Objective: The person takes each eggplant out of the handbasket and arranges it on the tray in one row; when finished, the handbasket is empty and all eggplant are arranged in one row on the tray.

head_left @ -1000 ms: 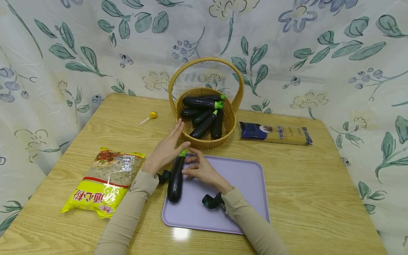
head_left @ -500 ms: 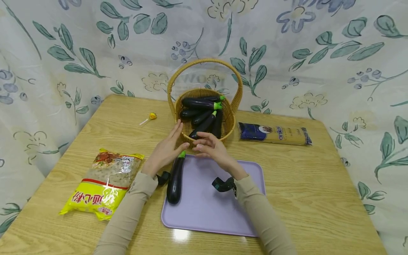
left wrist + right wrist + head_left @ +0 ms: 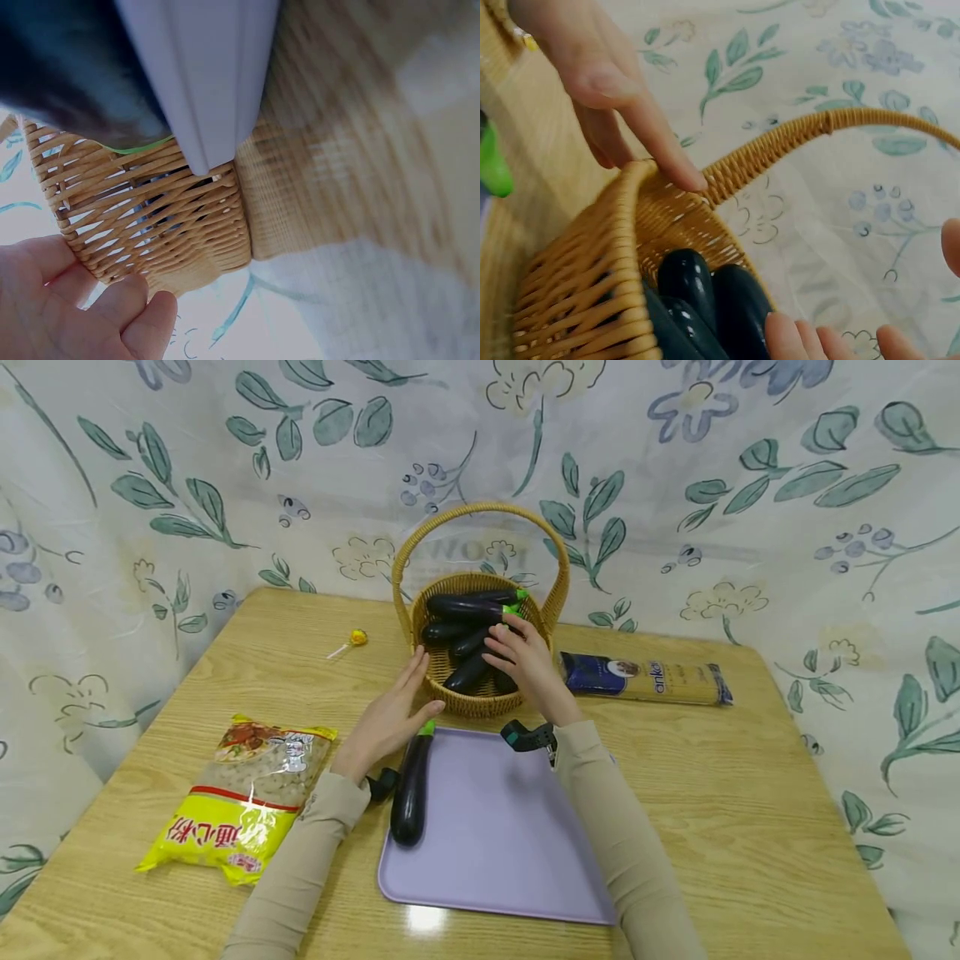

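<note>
A wicker basket (image 3: pixel 480 703) holding several dark eggplants (image 3: pixel 467 608) stands at the back of the table. My left hand (image 3: pixel 387 724) rests its fingers against the basket's left rim, fingers extended; the left wrist view shows it beside the wicker (image 3: pixel 150 217). Over the basket's right front, my right hand (image 3: pixel 531 664) hovers above the eggplants with relaxed fingers and nothing visibly held. One eggplant (image 3: pixel 409 793) lies along the left side of a lilac tray (image 3: pixel 495 843), its green stem end towards the basket.
To the left lies a yellow pasta bag (image 3: pixel 240 793), with a lollipop (image 3: pixel 358 637) behind it. A blue-ended spaghetti pack (image 3: pixel 648 679) lies right of the basket. Patterned cloth hangs behind the table, and the tall basket handle (image 3: pixel 480 508) arches over the eggplants.
My right hand has moved away from the eggplant on the tray, forward and up to above the basket. My left hand has stayed at the basket's rim.
</note>
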Demonstrator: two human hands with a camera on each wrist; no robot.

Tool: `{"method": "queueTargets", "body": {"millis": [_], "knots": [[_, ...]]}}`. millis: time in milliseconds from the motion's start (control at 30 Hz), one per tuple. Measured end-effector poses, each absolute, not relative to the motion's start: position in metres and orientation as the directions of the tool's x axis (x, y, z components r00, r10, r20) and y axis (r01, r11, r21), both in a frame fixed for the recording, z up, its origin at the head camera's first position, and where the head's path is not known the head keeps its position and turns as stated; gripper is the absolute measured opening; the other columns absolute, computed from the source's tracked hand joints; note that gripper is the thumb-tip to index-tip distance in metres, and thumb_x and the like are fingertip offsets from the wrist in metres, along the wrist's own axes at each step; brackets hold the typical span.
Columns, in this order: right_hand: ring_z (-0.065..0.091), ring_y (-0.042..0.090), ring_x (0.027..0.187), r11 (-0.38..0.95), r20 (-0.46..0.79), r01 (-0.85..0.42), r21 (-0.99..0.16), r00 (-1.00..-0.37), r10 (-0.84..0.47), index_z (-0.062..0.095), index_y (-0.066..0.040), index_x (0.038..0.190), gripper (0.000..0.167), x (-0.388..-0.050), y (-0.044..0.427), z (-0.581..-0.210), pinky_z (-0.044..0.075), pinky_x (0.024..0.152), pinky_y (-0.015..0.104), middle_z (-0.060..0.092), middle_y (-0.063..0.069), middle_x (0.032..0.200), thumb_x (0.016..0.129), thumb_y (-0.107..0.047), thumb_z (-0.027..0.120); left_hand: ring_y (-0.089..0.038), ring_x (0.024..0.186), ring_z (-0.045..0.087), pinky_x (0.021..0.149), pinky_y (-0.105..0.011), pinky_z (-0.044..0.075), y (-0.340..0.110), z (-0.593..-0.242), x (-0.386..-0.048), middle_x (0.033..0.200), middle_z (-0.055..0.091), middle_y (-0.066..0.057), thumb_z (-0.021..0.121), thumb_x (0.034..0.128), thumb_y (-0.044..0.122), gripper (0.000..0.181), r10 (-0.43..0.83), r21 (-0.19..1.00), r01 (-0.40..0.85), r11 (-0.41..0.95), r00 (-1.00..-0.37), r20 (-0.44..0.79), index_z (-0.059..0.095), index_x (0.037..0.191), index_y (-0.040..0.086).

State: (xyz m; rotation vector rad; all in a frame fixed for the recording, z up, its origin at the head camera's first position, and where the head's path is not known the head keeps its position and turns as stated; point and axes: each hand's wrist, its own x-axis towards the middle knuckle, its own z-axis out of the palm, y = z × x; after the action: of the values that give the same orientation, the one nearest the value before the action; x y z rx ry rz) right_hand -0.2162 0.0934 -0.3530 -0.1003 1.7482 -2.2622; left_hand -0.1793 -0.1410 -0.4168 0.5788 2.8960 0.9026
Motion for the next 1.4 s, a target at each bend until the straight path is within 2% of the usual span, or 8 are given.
{"method": "queueTargets", "body": {"millis": [167,433,567,767,1033,1267,1400], "knots": [[0.033,0.034,0.144,-0.251,-0.137,0.198,-0.948,-0.961,-0.239,0.016,-0.01,0.155,0.063,-0.23,0.087,-0.35,0.038,0.113,0.042,0.026,0.018,0.157,0.103,-0.028,0.047,-0.04,0.141,0.034,0.107,-0.057,0.039,-0.142,-0.418,-0.179,0.165,-0.006,0.003,0.034,0.0948,0.068,0.084,0.37,0.567,0.34,0.75,-0.927,0.066,-0.004,0.156,0.026],[0.034,0.034,0.142,-0.276,-0.168,0.221,-0.935,-0.965,-0.202,0.012,-0.01,0.156,0.065,-0.241,0.077,-0.355,0.037,0.114,0.044,0.026,0.019,0.157,0.103,-0.028,0.046,-0.04,0.14,0.037,0.105,-0.057,0.041,-0.143,-0.417,-0.179,0.164,-0.008,0.007,0.034,0.0949,0.068,0.084,0.364,0.571,0.333,0.75,-0.929,0.064,-0.002,0.157,0.025],[0.032,0.033,0.144,-0.25,-0.185,0.234,-0.94,-0.961,-0.203,0.012,-0.012,0.155,0.065,-0.246,0.075,-0.359,0.037,0.114,0.044,0.026,0.017,0.158,0.103,-0.028,0.047,-0.041,0.139,0.037,0.105,-0.057,0.041,-0.143,-0.417,-0.178,0.164,-0.008,0.005,0.034,0.0949,0.068,0.085,0.365,0.568,0.336,0.751,-0.929,0.068,0.001,0.157,0.02],[0.032,0.03,0.144,-0.197,-0.209,0.25,-0.948,-0.956,-0.207,0.016,-0.013,0.155,0.066,-0.252,0.071,-0.361,0.038,0.113,0.042,0.029,0.013,0.157,0.101,-0.03,0.05,-0.04,0.14,0.036,0.105,-0.057,0.041,-0.145,-0.417,-0.177,0.164,-0.007,0.006,0.035,0.0953,0.067,0.083,0.352,0.57,0.325,0.754,-0.933,0.067,-0.001,0.157,0.025],[0.032,0.027,0.145,-0.139,-0.228,0.261,-0.955,-0.949,-0.215,0.02,-0.011,0.154,0.066,-0.26,0.062,-0.365,0.039,0.112,0.039,0.028,0.012,0.158,0.101,-0.034,0.05,-0.04,0.141,0.034,0.107,-0.057,0.039,-0.146,-0.416,-0.176,0.164,-0.007,0.007,0.035,0.0954,0.066,0.083,0.349,0.565,0.324,0.759,-0.935,0.067,-0.001,0.157,0.024],[0.031,0.029,0.145,-0.128,-0.224,0.248,-0.96,-0.958,-0.177,0.02,-0.01,0.154,0.065,-0.266,0.06,-0.373,0.038,0.113,0.039,0.025,0.012,0.158,0.101,-0.033,0.05,-0.037,0.145,0.027,0.109,-0.056,0.037,-0.141,-0.417,-0.175,0.164,-0.006,0.007,0.036,0.0948,0.066,0.084,0.364,0.574,0.338,0.746,-0.928,0.073,0.002,0.157,0.021],[0.03,0.029,0.145,-0.125,-0.218,0.241,-0.962,-0.961,-0.169,0.019,-0.01,0.154,0.066,-0.27,0.059,-0.374,0.038,0.113,0.039,0.024,0.011,0.159,0.101,-0.033,0.05,-0.037,0.145,0.028,0.107,-0.057,0.04,-0.14,-0.416,-0.176,0.165,-0.006,0.007,0.035,0.094,0.068,0.084,0.359,0.575,0.336,0.746,-0.93,0.076,0.002,0.157,0.023]]}}
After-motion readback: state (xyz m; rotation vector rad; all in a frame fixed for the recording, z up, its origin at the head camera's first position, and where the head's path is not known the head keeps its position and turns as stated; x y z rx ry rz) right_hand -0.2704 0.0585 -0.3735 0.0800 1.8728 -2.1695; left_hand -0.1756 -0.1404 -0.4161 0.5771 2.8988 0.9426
